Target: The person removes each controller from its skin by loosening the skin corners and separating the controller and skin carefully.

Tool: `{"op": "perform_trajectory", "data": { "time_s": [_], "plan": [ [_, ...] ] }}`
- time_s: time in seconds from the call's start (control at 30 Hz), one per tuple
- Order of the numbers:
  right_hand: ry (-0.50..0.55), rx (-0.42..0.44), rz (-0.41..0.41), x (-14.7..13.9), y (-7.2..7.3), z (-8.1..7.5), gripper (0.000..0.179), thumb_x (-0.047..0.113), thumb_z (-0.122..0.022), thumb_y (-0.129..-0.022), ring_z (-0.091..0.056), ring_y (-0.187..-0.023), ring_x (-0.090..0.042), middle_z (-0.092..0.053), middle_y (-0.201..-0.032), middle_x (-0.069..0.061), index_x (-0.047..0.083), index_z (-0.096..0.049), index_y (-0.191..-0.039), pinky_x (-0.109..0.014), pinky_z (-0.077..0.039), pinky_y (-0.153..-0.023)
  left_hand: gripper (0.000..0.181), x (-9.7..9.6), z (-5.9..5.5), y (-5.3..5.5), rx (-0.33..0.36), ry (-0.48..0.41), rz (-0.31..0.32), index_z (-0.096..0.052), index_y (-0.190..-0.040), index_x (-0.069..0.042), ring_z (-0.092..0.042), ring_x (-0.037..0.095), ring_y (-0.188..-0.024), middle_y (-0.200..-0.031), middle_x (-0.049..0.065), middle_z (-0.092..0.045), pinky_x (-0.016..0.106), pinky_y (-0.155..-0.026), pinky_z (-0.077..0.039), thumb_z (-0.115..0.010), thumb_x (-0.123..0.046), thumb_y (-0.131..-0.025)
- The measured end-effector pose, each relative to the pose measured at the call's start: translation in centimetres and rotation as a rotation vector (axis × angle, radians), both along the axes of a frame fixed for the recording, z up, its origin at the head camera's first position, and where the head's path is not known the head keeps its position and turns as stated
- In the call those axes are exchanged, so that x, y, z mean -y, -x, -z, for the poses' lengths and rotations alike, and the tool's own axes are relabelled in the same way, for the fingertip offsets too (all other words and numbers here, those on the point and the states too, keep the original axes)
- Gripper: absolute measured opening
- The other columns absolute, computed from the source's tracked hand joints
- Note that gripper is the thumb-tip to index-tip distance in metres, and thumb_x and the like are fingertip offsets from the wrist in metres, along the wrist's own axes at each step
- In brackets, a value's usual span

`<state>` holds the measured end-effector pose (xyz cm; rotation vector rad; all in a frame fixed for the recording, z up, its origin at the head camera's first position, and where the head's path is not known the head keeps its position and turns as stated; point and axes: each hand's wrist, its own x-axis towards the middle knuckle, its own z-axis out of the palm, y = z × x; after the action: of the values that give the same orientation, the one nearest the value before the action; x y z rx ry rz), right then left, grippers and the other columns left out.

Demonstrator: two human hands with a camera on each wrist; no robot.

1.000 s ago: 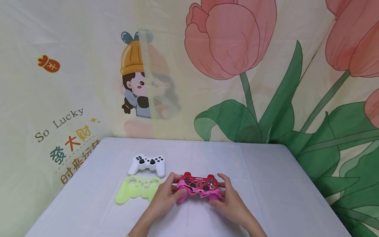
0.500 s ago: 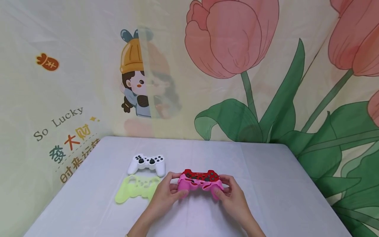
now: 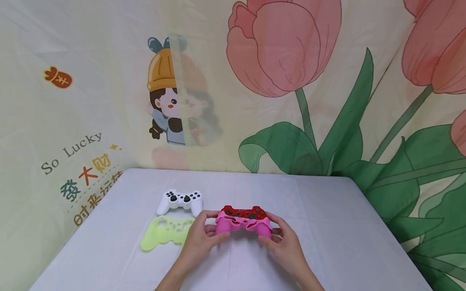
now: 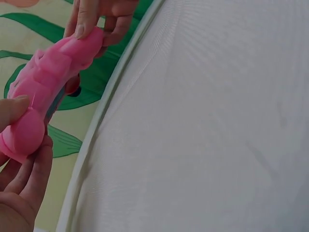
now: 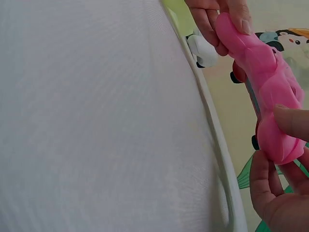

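Between both hands is a red game controller (image 3: 243, 213), its lower part and grips wrapped in a pink silicone cover (image 3: 223, 226). The cover's upper edge lies bunched across the controller's face, leaving the red top and several buttons bare. My left hand (image 3: 200, 238) grips the left handle, thumb on the near side and fingers at the outer edge and beneath. My right hand (image 3: 285, 244) holds the right handle likewise. Both wrist views show the pink cover (image 4: 46, 79) over the handles, with thumbs and fingertips pressed to it; a strip of red controller (image 5: 239, 71) shows past its edge.
To the left on the white table (image 3: 327, 242) lies a white game controller (image 3: 181, 202). Just nearer is a flat light-green silicone cover (image 3: 160, 236), partly hidden by the left hand. A printed curtain (image 3: 207, 101) hangs behind the table's far edge.
The controller has tipped, so its face now shows more foreshortened and its pink handles more fully. The pink cover sits further up over the handles and lower face. Both hands keep their hold.
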<state>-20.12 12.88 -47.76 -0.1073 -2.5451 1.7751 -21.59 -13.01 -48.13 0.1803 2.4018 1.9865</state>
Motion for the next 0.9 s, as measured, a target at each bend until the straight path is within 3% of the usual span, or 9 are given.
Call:
{"op": "perform_trajectory", "data": {
  "time_s": [0.17, 0.33, 0.5, 0.67, 0.9],
  "plan": [
    [-0.004, -0.015, 0.044, -0.4, -0.1, -0.1, 0.064, 0.013, -0.092, -0.084, -0.066, -0.106, -0.023, -0.063, -0.139, -0.006, 0.019, -0.062, -0.141, -0.031, -0.063, -0.084, 0.063, -0.1, -0.1, 0.0, 0.021, -0.018, 0.008, -0.055, -0.132, -0.013, -0.075, 0.021, -0.09, -0.116, 0.011, -0.071, 0.026, -0.073, -0.061, -0.094, -0.017, -0.082],
    [0.077, -0.034, 0.006, -0.9, -0.2, -0.3, 0.059, 0.005, -0.092, -0.082, -0.067, -0.101, -0.025, -0.063, -0.128, -0.008, 0.016, -0.061, -0.13, -0.029, -0.063, -0.08, 0.057, 0.1, -0.2, 0.0, 0.04, -0.024, 0.026, -0.054, -0.124, -0.013, -0.075, 0.021, -0.085, -0.097, 0.009, -0.076, 0.026, -0.068, -0.058, -0.093, -0.016, -0.083],
    [0.127, -0.078, -0.056, -1.4, -0.4, -0.3, 0.054, 0.0, -0.092, -0.079, -0.066, -0.096, -0.025, -0.061, -0.118, -0.01, 0.013, -0.058, -0.118, -0.028, -0.063, -0.076, 0.048, 0.3, -0.3, 0.0, 0.034, 0.024, 0.038, -0.055, -0.116, -0.017, -0.074, 0.019, -0.082, -0.1, 0.006, -0.072, 0.027, -0.065, -0.056, -0.091, -0.024, -0.085],
    [0.088, -0.123, -0.103, -1.4, -0.3, -0.4, 0.048, 0.002, -0.094, -0.077, -0.065, -0.094, -0.025, -0.058, -0.112, -0.008, 0.013, -0.058, -0.107, -0.027, -0.062, -0.075, 0.04, 0.5, -0.4, 0.0, -0.036, 0.084, 0.027, -0.058, -0.106, -0.02, -0.071, 0.02, -0.082, -0.108, 0.004, -0.063, 0.027, -0.068, -0.057, -0.091, -0.028, -0.085],
    [-0.006, -0.191, -0.046, -1.2, -0.3, -0.5, 0.04, 0.005, -0.095, -0.077, -0.062, -0.095, -0.025, -0.058, -0.104, -0.004, 0.017, -0.059, -0.09, -0.028, -0.063, -0.074, 0.035, 0.6, -0.3, 0.3, -0.076, 0.127, 0.023, -0.059, -0.098, -0.023, -0.07, 0.018, -0.084, -0.107, 0.003, -0.056, 0.026, -0.075, -0.06, -0.091, -0.03, -0.086]
  ]
}}
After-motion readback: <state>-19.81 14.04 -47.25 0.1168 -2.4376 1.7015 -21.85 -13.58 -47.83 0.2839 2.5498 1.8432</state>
